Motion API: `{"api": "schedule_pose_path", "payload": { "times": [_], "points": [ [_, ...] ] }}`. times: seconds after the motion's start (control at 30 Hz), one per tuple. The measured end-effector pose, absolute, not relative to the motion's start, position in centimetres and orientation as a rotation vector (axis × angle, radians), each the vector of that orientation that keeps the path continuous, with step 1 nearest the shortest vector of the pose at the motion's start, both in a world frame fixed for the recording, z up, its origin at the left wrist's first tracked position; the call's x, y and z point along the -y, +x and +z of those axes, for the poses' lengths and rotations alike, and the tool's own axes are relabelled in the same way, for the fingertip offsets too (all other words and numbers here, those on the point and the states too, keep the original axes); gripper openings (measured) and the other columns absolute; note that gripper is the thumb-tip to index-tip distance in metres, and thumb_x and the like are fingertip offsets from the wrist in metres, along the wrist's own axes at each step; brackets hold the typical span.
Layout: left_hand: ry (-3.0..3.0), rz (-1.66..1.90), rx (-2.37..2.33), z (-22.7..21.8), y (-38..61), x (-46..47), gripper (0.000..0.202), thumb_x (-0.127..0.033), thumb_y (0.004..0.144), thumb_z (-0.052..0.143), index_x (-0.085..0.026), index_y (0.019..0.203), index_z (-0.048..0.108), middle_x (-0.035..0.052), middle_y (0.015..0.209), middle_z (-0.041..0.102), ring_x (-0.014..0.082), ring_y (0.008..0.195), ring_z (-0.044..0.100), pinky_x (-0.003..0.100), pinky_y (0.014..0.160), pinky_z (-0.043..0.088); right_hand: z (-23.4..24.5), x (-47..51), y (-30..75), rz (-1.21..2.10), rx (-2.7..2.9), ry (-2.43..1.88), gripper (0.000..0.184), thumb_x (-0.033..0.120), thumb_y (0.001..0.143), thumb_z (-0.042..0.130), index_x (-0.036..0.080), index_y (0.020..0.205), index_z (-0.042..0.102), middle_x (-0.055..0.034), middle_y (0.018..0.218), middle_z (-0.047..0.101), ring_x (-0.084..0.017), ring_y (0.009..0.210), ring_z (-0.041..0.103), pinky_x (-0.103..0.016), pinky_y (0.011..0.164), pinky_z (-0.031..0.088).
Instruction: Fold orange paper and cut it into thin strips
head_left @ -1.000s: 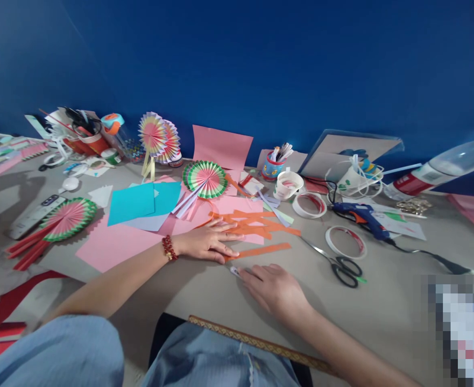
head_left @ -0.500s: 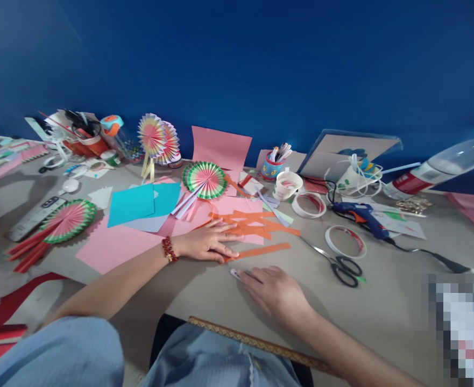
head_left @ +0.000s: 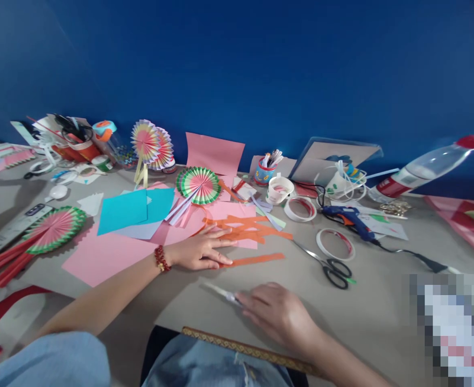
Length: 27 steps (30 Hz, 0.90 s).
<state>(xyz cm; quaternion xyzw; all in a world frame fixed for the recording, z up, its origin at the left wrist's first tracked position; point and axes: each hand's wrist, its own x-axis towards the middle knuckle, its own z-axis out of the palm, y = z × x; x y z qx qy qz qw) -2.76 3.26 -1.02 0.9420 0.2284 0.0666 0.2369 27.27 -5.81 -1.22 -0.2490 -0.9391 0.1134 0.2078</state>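
Observation:
My left hand (head_left: 198,251), with a red bead bracelet at the wrist, lies flat with its fingers spread. Its fingertips press the near end of an orange paper strip (head_left: 259,260), and the upper fingers reach toward a loose pile of orange paper strips (head_left: 247,228). Nearer the table's front edge, my right hand (head_left: 279,312) is closed round a slim whitish pen-like tool (head_left: 232,297). Its pale tip points left and is blurred, so I cannot tell its exact kind. The tool is apart from the strip.
Scissors (head_left: 335,271) lie right of the strips, near tape rolls (head_left: 352,251) and a blue glue gun (head_left: 352,217). Folded paper fans (head_left: 199,185) and teal paper (head_left: 119,209) are to the left. A bottle (head_left: 426,169) leans at back right. A patterned ruler-like strip (head_left: 240,348) lies along the front edge.
My right hand has moved down, away from the strip, and more of the pen-like tool now shows. My left hand stays on the strip. The view has shifted slightly right.

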Motion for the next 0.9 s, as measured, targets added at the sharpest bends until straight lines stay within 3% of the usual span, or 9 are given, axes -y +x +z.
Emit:
{"api": "schedule_pose_path", "payload": {
  "times": [0.1, 0.2, 0.4, 0.53, 0.77, 0.9],
  "points": [
    [2.636, 0.239, -0.76, -0.9, -2.0, -2.1, 0.043, -0.047, 0.099, 0.057, -0.033, 0.14, 0.057, 0.0048, 0.158, 0.042, 0.03, 0.151, 0.027, 0.054, 0.124, 0.009, -0.3, 3.7, 30.3, 0.29, 2.456, -0.988, 0.033, 0.028, 0.104, 0.044, 0.021, 0.13, 0.063, -0.0054, 0.088, 0.072, -0.017, 0.074, 0.066, -0.028, 0.072, 0.049],
    [2.741, 0.309, -0.975, -1.0, -0.6, -0.6, 0.055, -0.061, 0.09, 0.063, -0.018, 0.124, 0.063, 0.0151, 0.139, 0.056, 0.034, 0.137, 0.044, 0.056, 0.121, 0.018, 0.1, 1.7, 32.9, 0.305, 2.276, -1.246, 0.037, 0.034, 0.103, 0.044, 0.023, 0.134, 0.062, -0.0073, 0.094, 0.072, -0.018, 0.074, 0.067, -0.028, 0.067, 0.051],
    [2.896, 0.244, -1.151, -1.0, 1.3, 0.5, 0.012, -0.026, 0.1, 0.055, -0.017, 0.097, 0.062, 0.0067, 0.107, 0.062, 0.0257, 0.11, 0.054, 0.049, 0.112, 0.034, -2.2, 0.0, 34.1, 0.387, 2.147, -1.304, 0.038, 0.038, 0.103, 0.045, 0.019, 0.127, 0.067, -0.0066, 0.088, 0.069, -0.017, 0.068, 0.065, -0.027, 0.066, 0.052],
    [2.928, 0.217, -1.15, -0.6, 1.6, 0.3, 0.015, -0.017, 0.1, 0.05, -0.018, 0.089, 0.061, 0.0042, 0.098, 0.062, 0.0229, 0.102, 0.055, 0.048, 0.109, 0.035, -3.4, -0.4, 34.4, 0.445, 2.09, -1.321, 0.037, 0.041, 0.102, 0.048, 0.02, 0.125, 0.068, -0.0058, 0.086, 0.068, -0.018, 0.073, 0.065, -0.028, 0.069, 0.053],
    [2.785, 0.362, -1.205, 0.8, 0.3, -2.1, 0.022, -0.018, 0.102, 0.044, -0.018, 0.089, 0.061, 0.0019, 0.089, 0.065, 0.0188, 0.088, 0.059, 0.044, 0.102, 0.038, -3.3, -0.4, 34.8, 0.5, 2.018, -1.347, 0.038, 0.043, 0.101, 0.049, 0.02, 0.124, 0.069, -0.0055, 0.084, 0.067, -0.017, 0.07, 0.062, -0.027, 0.066, 0.052],
    [2.826, 0.48, -1.478, 1.7, 0.1, -3.2, 0.018, -0.018, 0.1, 0.046, -0.016, 0.093, 0.063, 0.0086, 0.098, 0.065, 0.0254, 0.097, 0.058, 0.045, 0.095, 0.041, -3.2, -0.4, 34.8, 0.486, 1.994, -1.361, 0.038, 0.044, 0.101, 0.049, 0.019, 0.122, 0.069, -0.0046, 0.081, 0.066, -0.018, 0.069, 0.061, -0.027, 0.064, 0.051]
  ]
}}
